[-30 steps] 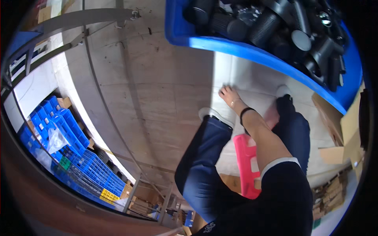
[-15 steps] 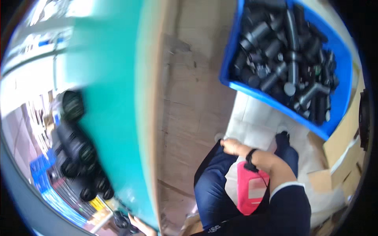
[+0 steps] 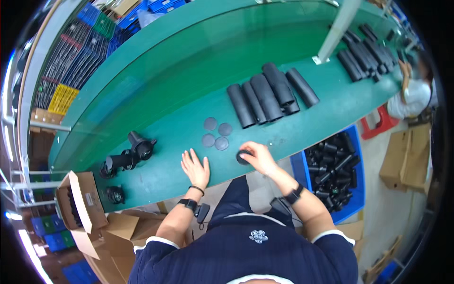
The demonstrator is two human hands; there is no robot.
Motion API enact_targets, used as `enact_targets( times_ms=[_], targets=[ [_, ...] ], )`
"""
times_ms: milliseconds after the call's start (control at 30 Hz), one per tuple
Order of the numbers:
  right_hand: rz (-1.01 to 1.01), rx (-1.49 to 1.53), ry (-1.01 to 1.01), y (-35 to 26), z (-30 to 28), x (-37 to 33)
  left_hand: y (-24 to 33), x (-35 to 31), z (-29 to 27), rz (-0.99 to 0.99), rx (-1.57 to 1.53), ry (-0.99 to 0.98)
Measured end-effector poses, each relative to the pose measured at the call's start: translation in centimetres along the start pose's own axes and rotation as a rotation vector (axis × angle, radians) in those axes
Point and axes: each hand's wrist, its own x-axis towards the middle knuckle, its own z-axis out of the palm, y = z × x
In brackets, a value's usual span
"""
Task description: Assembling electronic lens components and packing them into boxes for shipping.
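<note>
My left hand [image 3: 195,168] lies palm down on the green tabletop, its fingers spread and nothing in them. To its right, my right hand [image 3: 259,157] pinches a small round black cap [image 3: 242,157] near the table's front edge. Whether the cap is hollow cannot be made out. Just beyond my hands lie several flat dark discs [image 3: 221,143], close together. Farther back and to the right is a group of black tubes [image 3: 266,97], some resting on others.
Black fittings [image 3: 141,146] stand at the table's left, above an open cardboard box [image 3: 82,203]. A blue bin [image 3: 360,194] of black parts sits below the front edge at right. Another person [image 3: 411,97] works at the far right, near more tubes [image 3: 366,57] and a red stool [image 3: 379,124].
The view has swung from the floor and blue bin to the tabletop. My right hand has come from beside my knee to the table and now holds the cap; my left hand rests flat.
</note>
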Motion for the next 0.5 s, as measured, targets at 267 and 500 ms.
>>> enact_targets(
  times_ms=[267,500],
  targets=[
    [-0.385,-0.857,0.39,-8.0,0.2,8.0,-1.2,0.9,-3.2,-0.023,-0.411,-0.132],
    [0.377,-0.969,0.528,-7.5,-15.9,12.5,-1.7,2.6,-3.9,-0.184,-0.627,-0.134]
  ],
)
